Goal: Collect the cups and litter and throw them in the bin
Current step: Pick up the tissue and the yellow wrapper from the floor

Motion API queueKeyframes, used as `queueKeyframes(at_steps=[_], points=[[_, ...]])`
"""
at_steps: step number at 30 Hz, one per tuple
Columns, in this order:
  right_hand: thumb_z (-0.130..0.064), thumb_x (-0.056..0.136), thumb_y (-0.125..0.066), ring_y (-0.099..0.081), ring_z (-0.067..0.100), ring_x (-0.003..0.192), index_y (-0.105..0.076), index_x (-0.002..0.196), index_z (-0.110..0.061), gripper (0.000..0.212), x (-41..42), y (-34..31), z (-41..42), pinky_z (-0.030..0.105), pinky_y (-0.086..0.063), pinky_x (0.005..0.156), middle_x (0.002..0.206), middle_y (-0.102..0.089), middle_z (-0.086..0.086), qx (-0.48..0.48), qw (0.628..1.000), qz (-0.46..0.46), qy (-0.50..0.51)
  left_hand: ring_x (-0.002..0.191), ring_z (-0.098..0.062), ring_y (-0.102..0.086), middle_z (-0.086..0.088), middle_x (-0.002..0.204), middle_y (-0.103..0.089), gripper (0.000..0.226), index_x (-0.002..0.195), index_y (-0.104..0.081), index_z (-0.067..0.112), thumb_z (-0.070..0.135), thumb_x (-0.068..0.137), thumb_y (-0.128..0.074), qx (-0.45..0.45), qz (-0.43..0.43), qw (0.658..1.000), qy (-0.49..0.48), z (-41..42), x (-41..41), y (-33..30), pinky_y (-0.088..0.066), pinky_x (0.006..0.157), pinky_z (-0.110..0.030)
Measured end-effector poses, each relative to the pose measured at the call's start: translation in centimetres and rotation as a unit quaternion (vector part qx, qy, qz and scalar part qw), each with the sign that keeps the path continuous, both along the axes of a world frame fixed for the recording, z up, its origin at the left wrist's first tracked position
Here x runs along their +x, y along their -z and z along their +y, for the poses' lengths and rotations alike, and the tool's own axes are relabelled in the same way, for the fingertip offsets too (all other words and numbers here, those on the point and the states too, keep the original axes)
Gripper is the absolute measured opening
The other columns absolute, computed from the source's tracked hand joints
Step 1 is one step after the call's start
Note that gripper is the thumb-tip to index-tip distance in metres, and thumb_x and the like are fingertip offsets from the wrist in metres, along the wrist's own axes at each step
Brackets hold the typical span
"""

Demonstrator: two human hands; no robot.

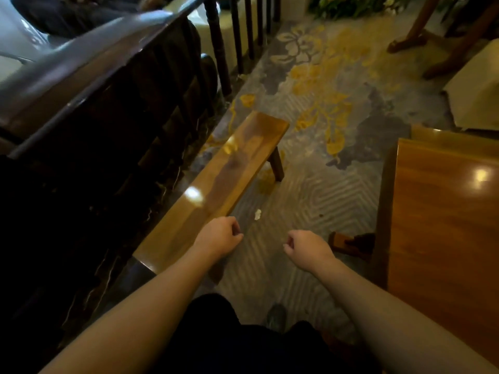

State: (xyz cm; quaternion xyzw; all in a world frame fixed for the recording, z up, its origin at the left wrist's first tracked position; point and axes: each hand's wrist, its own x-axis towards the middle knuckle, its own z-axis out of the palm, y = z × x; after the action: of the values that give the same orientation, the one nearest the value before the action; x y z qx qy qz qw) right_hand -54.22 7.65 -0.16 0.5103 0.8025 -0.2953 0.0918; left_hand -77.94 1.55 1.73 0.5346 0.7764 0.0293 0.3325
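A small white scrap of litter (pixel 258 214) lies on the patterned carpet (pixel 310 190), just right of the wooden bench (pixel 216 182). My left hand (pixel 220 234) hovers over the near end of the bench, fingers curled shut, holding nothing that I can see. My right hand (pixel 305 248) hangs above the carpet a little to the right of the scrap, also curled shut with nothing visible in it. No cups and no bin are in view.
A dark wooden railing (pixel 108 109) runs along the left. A glossy wooden table (pixel 442 217) stands at the right, with its foot (pixel 348 242) on the carpet. Chair legs (pixel 421 33) and a white flower arrangement (pixel 351 4) lie far ahead.
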Motion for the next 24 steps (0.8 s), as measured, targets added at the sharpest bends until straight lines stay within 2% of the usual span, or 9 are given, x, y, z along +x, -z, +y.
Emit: queueKeyframes(at_steps=[2, 6, 9, 13, 18, 21, 24], points=[[-0.038, 0.092, -0.058, -0.066, 0.024, 0.089, -0.054, 0.079, -0.028, 0.017, -0.5, 0.8, 2.4, 0.031, -0.041, 0.067, 0.082, -0.059, -0.003, -0.01, 1.0, -0.007, 0.014, 0.085, -0.014, -0.065, 0.006, 0.091, -0.069, 0.016, 0.092, -0.067, 0.028, 0.041, 0.084, -0.068, -0.002, 0.005, 1.0, 0.022, 3.4, -0.2, 1.1, -0.057, 0.078, -0.038], [-0.039, 0.092, -0.056, -0.066, 0.025, 0.09, -0.064, 0.088, -0.023, 0.018, -1.3, 3.2, 6.9, 0.033, -0.045, 0.067, 0.092, -0.069, 0.001, -0.031, 0.998, -0.02, 0.045, 0.088, -0.019, -0.066, 0.003, 0.09, -0.07, 0.016, 0.089, -0.067, 0.023, 0.039, 0.085, -0.067, -0.007, -0.012, 0.997, 0.074, 10.1, -0.7, 5.0, -0.055, 0.075, -0.036], [-0.04, 0.09, -0.055, -0.066, 0.025, 0.091, -0.066, 0.091, -0.023, 0.019, -2.0, 5.3, 10.0, 0.038, -0.053, 0.073, 0.095, -0.07, 0.002, -0.068, 0.994, -0.035, 0.078, 0.088, -0.021, -0.067, 0.004, 0.083, -0.068, 0.013, 0.082, -0.062, 0.027, 0.039, 0.084, -0.066, -0.026, -0.033, 0.994, 0.104, 15.4, -1.1, 8.5, -0.05, 0.069, -0.032], [-0.041, 0.09, -0.054, -0.066, 0.025, 0.093, -0.062, 0.086, -0.028, 0.015, -3.0, 8.6, 14.2, 0.035, -0.051, 0.071, 0.097, -0.07, 0.002, -0.113, 0.984, -0.067, 0.123, 0.088, -0.025, -0.066, 0.005, 0.078, -0.06, 0.013, 0.078, -0.056, 0.029, 0.039, 0.084, -0.063, -0.084, -0.066, 0.988, 0.109, 21.8, -2.2, 13.4, -0.047, 0.067, -0.033], [-0.037, 0.092, -0.054, -0.066, 0.029, 0.099, -0.07, 0.102, -0.018, 0.027, -4.1, 14.4, 20.5, 0.036, -0.052, 0.078, 0.103, -0.071, 0.006, -0.157, 0.963, -0.092, 0.197, 0.09, -0.024, -0.062, 0.0, 0.095, -0.063, 0.019, 0.096, -0.058, 0.024, 0.039, 0.087, -0.065, -0.159, -0.07, 0.98, 0.1, 27.8, -4.6, 20.2, -0.05, 0.072, -0.036], [-0.034, 0.093, -0.055, -0.066, 0.031, 0.099, -0.068, 0.095, -0.017, 0.022, -4.4, 19.9, 24.1, 0.037, -0.052, 0.076, 0.101, -0.071, 0.009, -0.165, 0.955, -0.089, 0.231, 0.094, -0.024, -0.06, -0.003, 0.107, -0.063, 0.035, 0.113, -0.06, 0.021, 0.042, 0.085, -0.063, -0.18, -0.074, 0.979, 0.063, 30.5, -5.3, 25.8, -0.052, 0.08, -0.04], [-0.034, 0.094, -0.055, -0.065, 0.031, 0.093, -0.066, 0.094, -0.017, 0.02, -4.3, 27.4, 27.1, 0.036, -0.05, 0.072, 0.101, -0.07, 0.009, -0.186, 0.952, -0.097, 0.224, 0.099, -0.029, -0.061, -0.007, 0.112, -0.063, 0.044, 0.118, -0.057, 0.019, 0.044, 0.082, -0.062, -0.185, -0.071, 0.98, 0.018, 32.2, -4.9, 32.8, -0.052, 0.084, -0.041]])
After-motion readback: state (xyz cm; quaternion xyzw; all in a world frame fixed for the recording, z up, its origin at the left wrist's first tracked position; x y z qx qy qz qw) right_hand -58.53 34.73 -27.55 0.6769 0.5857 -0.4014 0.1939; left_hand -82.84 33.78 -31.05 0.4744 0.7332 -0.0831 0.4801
